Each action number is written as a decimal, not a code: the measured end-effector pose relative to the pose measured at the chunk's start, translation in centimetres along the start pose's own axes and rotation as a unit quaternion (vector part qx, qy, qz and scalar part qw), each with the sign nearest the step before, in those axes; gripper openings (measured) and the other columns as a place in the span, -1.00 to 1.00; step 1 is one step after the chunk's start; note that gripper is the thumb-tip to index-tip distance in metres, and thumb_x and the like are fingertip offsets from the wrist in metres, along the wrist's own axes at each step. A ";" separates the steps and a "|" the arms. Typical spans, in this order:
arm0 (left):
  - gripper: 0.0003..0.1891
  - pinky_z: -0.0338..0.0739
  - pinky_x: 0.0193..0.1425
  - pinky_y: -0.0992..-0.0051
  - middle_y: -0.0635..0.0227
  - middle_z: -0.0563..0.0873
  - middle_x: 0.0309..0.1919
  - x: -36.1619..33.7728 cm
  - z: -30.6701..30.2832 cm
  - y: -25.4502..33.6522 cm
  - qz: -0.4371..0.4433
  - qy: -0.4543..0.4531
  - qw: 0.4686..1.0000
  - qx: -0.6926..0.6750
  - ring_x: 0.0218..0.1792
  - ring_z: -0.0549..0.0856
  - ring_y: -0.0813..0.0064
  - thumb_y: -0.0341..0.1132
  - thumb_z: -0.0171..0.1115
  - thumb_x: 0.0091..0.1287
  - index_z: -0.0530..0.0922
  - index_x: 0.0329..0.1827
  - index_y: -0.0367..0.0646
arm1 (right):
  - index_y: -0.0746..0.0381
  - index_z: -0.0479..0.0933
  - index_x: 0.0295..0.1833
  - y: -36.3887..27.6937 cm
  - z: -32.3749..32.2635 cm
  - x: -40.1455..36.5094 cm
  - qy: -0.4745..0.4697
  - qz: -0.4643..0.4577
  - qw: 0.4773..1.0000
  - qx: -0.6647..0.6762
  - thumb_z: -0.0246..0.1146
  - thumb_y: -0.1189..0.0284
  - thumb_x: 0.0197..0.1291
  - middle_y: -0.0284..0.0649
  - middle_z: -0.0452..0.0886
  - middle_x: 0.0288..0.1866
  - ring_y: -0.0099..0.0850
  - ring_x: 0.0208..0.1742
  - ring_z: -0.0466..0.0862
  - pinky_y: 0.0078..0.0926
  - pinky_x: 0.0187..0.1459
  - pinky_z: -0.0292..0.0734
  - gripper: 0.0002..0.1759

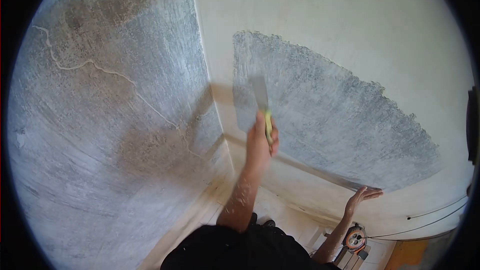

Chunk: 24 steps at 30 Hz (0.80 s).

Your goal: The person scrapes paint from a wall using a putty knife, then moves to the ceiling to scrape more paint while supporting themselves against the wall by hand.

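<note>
Black shirt [240, 252] is cropped; left hand [260, 142] half-hides scraper handle [268, 122].

scraper [260, 92] 1 | hands [259, 142] [364, 196] 2 | walls [100, 120] [350, 20] 2 | cable reel [355, 238] 1

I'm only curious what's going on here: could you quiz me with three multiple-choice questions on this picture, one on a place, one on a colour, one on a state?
1. Where is the right hand?
A in a pocket
B flat on the wall
C on the floor

2. What colour is the scraper handle?
A red
B blue
C yellow

3. How is the left hand?
A shut on the scraper
B open
C out of view

Answers:
1. B, its fingers lie spread on the wall below the grey patch.
2. C, yellow shows at the fist.
3. A, its fingers wrap the handle.
</note>
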<state>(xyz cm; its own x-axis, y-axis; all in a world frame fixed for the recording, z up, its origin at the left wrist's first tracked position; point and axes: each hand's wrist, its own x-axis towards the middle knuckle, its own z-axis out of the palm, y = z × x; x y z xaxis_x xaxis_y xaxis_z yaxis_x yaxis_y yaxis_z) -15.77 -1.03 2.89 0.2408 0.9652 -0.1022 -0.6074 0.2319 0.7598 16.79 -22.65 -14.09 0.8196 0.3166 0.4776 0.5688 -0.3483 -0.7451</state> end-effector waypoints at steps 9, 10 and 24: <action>-0.58 0.02 -0.81 0.73 0.63 0.34 -0.68 1.7 -4.8 -2.2 -0.055 0.044 0.980 -0.185 -0.79 0.18 0.78 0.18 -0.08 0.46 0.45 -0.31 0.05 | 0.31 -0.60 0.50 -0.6 1.0 -0.1 0.009 0.000 1.000 -0.020 -0.28 -0.29 0.34 0.04 -0.80 0.52 -0.05 0.53 -0.73 0.10 0.45 -0.64 0.08; -0.59 0.02 -0.81 0.73 0.63 0.34 -0.68 2.0 -4.7 -1.8 -0.043 0.028 0.977 -0.209 -0.79 0.18 0.78 0.17 -0.08 0.47 0.45 -0.32 0.06 | 0.32 -0.60 0.49 -0.8 1.1 -0.1 0.012 0.001 1.000 -0.020 -0.28 -0.29 0.34 0.05 -0.80 0.52 -0.05 0.53 -0.73 0.10 0.45 -0.65 0.08; -0.64 -0.02 -0.85 0.74 0.65 0.38 -0.66 2.1 -10.2 -5.9 -0.134 0.049 0.964 -0.224 -0.81 0.22 0.80 0.10 -0.07 0.49 0.47 -0.29 0.06 | 0.30 -0.55 0.52 0.7 0.4 -0.8 -0.012 -0.043 0.998 -0.050 -0.26 -0.24 0.37 0.07 -0.74 0.54 -0.06 0.56 -0.67 0.04 0.47 -0.62 0.03</action>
<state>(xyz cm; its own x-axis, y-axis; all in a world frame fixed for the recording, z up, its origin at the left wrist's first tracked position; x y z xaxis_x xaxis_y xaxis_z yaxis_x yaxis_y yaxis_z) -19.37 0.81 -8.35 0.3747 0.8653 -0.3329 -0.8048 0.4819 0.3466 16.49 -22.77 -15.18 0.7663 0.3697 0.5254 0.6418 -0.4042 -0.6517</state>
